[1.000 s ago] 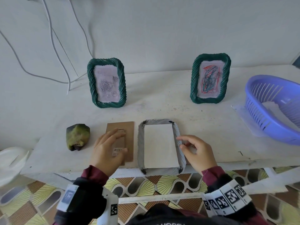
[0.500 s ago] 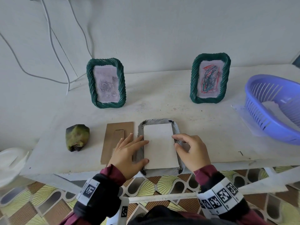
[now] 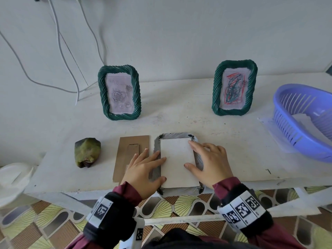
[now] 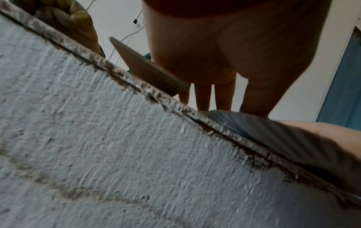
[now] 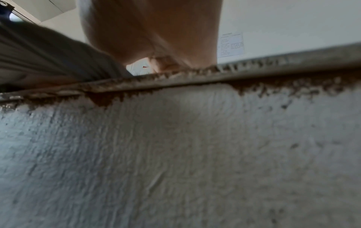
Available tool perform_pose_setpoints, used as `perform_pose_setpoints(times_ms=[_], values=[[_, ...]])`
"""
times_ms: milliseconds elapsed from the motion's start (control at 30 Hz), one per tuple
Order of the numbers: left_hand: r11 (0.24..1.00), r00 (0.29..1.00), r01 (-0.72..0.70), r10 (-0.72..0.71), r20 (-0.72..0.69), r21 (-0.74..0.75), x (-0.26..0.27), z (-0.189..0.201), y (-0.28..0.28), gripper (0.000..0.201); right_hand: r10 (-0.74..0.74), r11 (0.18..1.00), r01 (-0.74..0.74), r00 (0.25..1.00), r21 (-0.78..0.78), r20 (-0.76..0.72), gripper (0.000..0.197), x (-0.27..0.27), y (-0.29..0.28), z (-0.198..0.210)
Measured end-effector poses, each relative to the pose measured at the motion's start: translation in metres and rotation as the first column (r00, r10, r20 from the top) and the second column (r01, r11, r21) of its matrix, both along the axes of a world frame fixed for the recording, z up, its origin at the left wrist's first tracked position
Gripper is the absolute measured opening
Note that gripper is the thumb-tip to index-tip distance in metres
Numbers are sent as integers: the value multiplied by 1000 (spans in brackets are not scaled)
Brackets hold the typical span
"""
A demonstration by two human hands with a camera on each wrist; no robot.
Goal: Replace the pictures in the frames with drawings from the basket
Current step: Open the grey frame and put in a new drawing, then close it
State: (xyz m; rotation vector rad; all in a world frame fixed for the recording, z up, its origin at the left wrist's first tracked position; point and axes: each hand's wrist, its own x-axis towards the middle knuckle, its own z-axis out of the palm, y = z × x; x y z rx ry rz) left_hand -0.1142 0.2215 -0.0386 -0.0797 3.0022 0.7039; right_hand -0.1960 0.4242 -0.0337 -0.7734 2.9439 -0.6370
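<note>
A third frame lies face down at the table's front edge, a white sheet lying in its back. My left hand rests flat over the frame's left side, fingers straight, fingertips at the sheet's left edge. On the right side my right hand lies open, its index finger and thumb touching the sheet. The brown backing board lies just left, partly under my left hand. Two green rope-rimmed frames stand at the back: the left frame shows a grey rose drawing, the right frame a red and blue scribble.
A purple basket with white paper inside sits at the right on a loose sheet. A crumpled green cloth lies at the left. White cables hang down the back wall. Both wrist views face the table's rough front edge.
My left hand left the brown backing board and moved right onto the face-down frame's left side. My right hand shifted from the frame's right rim onto the white sheet, fingers spreading flat.
</note>
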Motion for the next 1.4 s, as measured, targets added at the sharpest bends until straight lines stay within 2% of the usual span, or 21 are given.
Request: perform_pose_setpoints(times_ms=[400,567,667,800,933,1067,1233,1333,1400], values=[[1000,1000,-16,16,-6,16,-1,0,2,69,89,996,-89,992,6,-91,63,3,-7,-1],[999,999,-43,43,-14,0,0,2,5,87,24,995,-37,991,-95,-133,58,5,-6,-5],[998,998,-56,57,28,-36,-2,4,6,93,-2,994,-12,992,-110,-124,56,8,-6,-4],[1000,996,-18,19,82,-9,-4,6,6,84,-8,993,-2,997,-116,-83,56,11,-7,0],[992,1000,-15,15,-5,127,-4,4,8,78,-20,992,13,998,-126,-52,56,12,-7,3],[975,997,47,-34,-63,217,-5,1,7,62,-26,993,21,999,-116,-40,57,13,-7,3],[962,997,-12,33,-72,272,-5,1,11,71,-28,994,26,999,-106,-20,56,14,-8,6],[962,1000,14,-8,-22,274,-6,3,12,68,-29,993,26,999,-117,-20,56,15,-8,7],[964,999,36,-28,-37,262,-7,2,12,65,-33,991,28,999,-132,-32,56,15,-8,7]])
